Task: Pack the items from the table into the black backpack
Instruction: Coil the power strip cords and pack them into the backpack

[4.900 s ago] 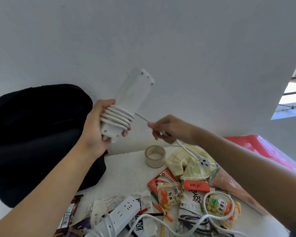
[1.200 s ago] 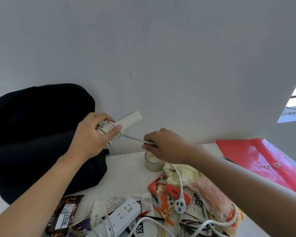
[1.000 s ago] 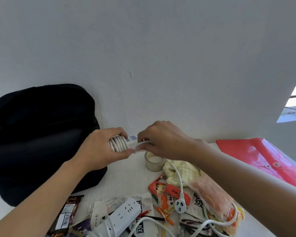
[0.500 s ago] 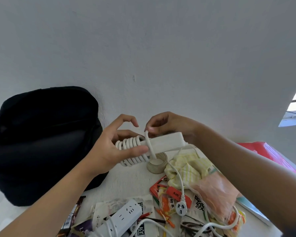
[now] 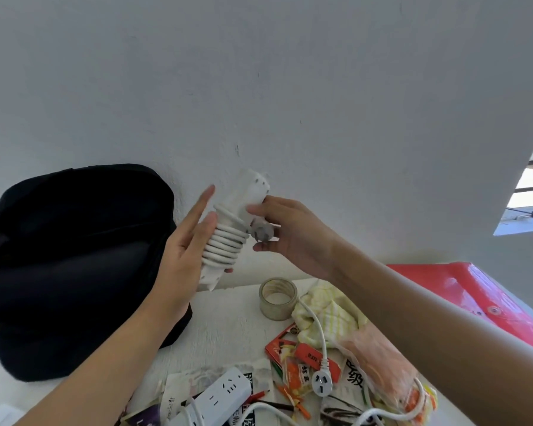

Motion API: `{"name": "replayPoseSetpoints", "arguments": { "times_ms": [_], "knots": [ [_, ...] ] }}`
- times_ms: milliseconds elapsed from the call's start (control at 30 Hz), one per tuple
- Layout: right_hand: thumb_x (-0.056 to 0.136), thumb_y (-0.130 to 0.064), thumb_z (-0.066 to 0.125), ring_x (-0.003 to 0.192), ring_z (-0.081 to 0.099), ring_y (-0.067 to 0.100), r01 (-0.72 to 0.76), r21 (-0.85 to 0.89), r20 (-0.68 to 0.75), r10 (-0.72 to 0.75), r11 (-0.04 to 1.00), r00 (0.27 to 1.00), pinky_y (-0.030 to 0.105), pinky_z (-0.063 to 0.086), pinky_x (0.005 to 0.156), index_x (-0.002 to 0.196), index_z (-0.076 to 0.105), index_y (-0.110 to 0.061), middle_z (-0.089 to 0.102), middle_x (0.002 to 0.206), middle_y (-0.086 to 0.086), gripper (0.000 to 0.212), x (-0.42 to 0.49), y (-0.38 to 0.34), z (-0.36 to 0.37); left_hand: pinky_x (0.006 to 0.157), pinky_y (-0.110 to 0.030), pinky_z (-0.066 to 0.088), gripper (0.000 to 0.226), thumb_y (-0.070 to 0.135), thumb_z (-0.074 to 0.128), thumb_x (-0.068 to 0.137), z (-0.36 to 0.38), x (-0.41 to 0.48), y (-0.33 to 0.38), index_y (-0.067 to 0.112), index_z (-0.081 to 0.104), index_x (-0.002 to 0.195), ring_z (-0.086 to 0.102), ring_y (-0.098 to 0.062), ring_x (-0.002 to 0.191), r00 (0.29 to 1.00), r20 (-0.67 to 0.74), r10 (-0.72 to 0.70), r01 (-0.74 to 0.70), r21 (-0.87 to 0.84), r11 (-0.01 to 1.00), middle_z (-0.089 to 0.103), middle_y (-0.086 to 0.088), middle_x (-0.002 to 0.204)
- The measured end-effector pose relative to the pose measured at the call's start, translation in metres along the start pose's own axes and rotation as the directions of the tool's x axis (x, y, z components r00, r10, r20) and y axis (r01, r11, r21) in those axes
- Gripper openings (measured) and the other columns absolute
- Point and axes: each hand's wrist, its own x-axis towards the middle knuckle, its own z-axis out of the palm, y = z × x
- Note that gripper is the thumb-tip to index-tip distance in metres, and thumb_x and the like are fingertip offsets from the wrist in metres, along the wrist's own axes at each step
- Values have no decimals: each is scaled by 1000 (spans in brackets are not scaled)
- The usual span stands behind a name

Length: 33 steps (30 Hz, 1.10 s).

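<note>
Two hands hold one white power strip in the air, tilted, in front of the wall and above the far edge of the table. Its cord is coiled tight round its middle. Left hand grips the strip's lower half, forefinger straight, other fingers wrapped behind. Right hand pinches the plug beside the coil, thumb on the strip. Black backpack stands just left, against the wall. On the table below: tape roll, yellow cloth, snack packets, second strip near the front edge. Red folder at far right.
</note>
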Motion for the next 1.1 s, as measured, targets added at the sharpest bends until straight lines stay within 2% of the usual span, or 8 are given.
{"name": "replayPoseSetpoints", "arguments": {
  "times_ms": [100, 233, 333, 500, 667, 833, 967, 1100],
  "knots": [
    [88, -45, 71, 81, 58, 21, -40, -124, -62, 32, 991, 998, 35, 54, 69, 128, 52, -23, 65, 107, 8, 50, 1, -8, 10, 67, -56, 59, 23, 34, 51, 103, -8, -4, -2, 25, 64, 121, 68, -28, 80, 998, 32, 57, -60, 130, 990, 70, -1, 95],
    [88, -51, 68, 89, 65, 25, 21, -294, -51, -37, 956, 998, 39, 61, 72, 129, 42, -38, 59, 122, 12, 51, 13, -5, 29, 54, -42, 58, 28, 36, 54, 98, -28, -5, -3, 9, 56, 102, 63, -35, 72, 1000, -12, -24, 25, 78, 997, 64, -15, 88],
    [88, -54, 68, 82, 61, 22, 26, -381, -29, -40, 924, 999, 37, 55, 77, 126, 41, -40, 65, 117, 18, 48, 26, 2, 43, 61, -46, 57, 39, 42, 59, 94, -48, -4, -3, 4, 50, 95, 61, -37, 72, 995, -53, -80, 80, 2, 997, 61, -15, 83],
    [89, -37, 73, 105, 67, 29, 57, -246, 30, -51, 968, 998, 42, 60, 87, 127, 42, -34, 62, 124, 16, 49, 52, 23, 69, 58, -40, 57, 28, 36, 65, 93, -85, 3, -7, 10, 54, 93, 60, -39, 73, 966, -83, -243, 227, -164, 960, 59, -25, 93],
    [90, -33, 73, 102, 70, 25, 126, -102, -32, -130, 987, 991, 35, 61, 75, 124, 46, -30, 62, 123, 13, 44, 82, 40, 108, 57, -41, 57, 39, 38, 63, 87, -119, 12, -5, 7, 58, 111, 64, -43, 70, 960, -88, -266, 245, -200, 949, 66, -30, 98],
    [91, -34, 70, 104, 67, 17, 240, -136, -116, -256, 961, 960, 38, 62, 80, 127, 42, -29, 60, 119, 0, 45, 115, 46, 145, 67, -63, 58, 31, 39, 62, 95, -163, 35, 0, 12, 58, 109, 66, -52, 85, 973, -196, -122, 127, 15, 992, 64, -28, 104],
    [90, -50, 67, 93, 67, 12, 266, -332, -143, -327, 905, 934, 32, 60, 78, 125, 39, -35, 62, 106, -11, 47, 145, 50, 162, 56, -51, 61, 25, 43, 57, 100, -193, 50, 10, 20, 61, 106, 71, -40, 75, 982, -188, -29, 72, 226, 971, 67, -17, 90],
    [91, -54, 63, 71, 62, 11, 237, -442, -79, -301, 865, 950, 15, 50, 58, 125, 36, -32, 62, 91, -3, 49, 177, 51, 177, 60, -55, 62, 25, 46, 56, 99, -223, 60, 3, 23, 67, 102, 71, -38, 79, 978, -185, 92, -19, 361, 932, 68, -7, 87]
  ]
}}
